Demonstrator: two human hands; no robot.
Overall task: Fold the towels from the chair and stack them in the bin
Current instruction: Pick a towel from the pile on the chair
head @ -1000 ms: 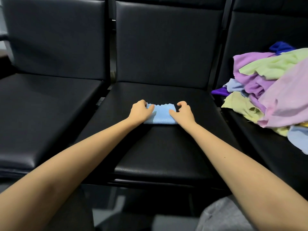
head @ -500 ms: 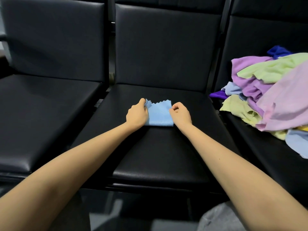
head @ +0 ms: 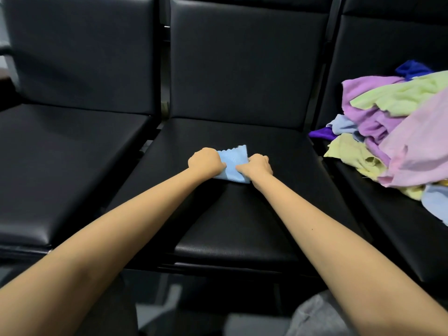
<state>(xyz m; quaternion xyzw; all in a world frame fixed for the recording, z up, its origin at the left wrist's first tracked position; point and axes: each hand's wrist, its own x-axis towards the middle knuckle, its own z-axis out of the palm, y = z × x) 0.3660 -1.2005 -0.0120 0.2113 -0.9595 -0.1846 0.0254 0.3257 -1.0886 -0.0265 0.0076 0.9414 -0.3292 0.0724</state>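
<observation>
The black padded vinyl seat on the left (head: 68,170) carries nothing of the task. On the middle black vinyl seat (head: 232,226), used here as a flat folding surface, lies the small light-blue cloth towel with a zigzag-cut far edge (head: 234,163), already narrowed to a compact rectangle. The left hand (head: 206,162) is curled over the towel's left side and grasps it, knuckles up. The right hand (head: 257,164) pinches the right side, thumb reaching inward across the cloth. With both hands close together and the towel pressed to the seat, this looks like the last fold being drawn in or the bundle being gathered to lift — held from both ends so the layers stay aligned. On the right black seat (head: 388,226) sits the loose heap of unfolded towels in lilac, pale green, pink, yellow and blue (head: 392,132), well apart from the hands, so much of the task remains. No bin is plainly in view. A grey crinkled shape at the bottom right edge (head: 315,316) may be a bag or container, but neither that nor any contents can be made out.
</observation>
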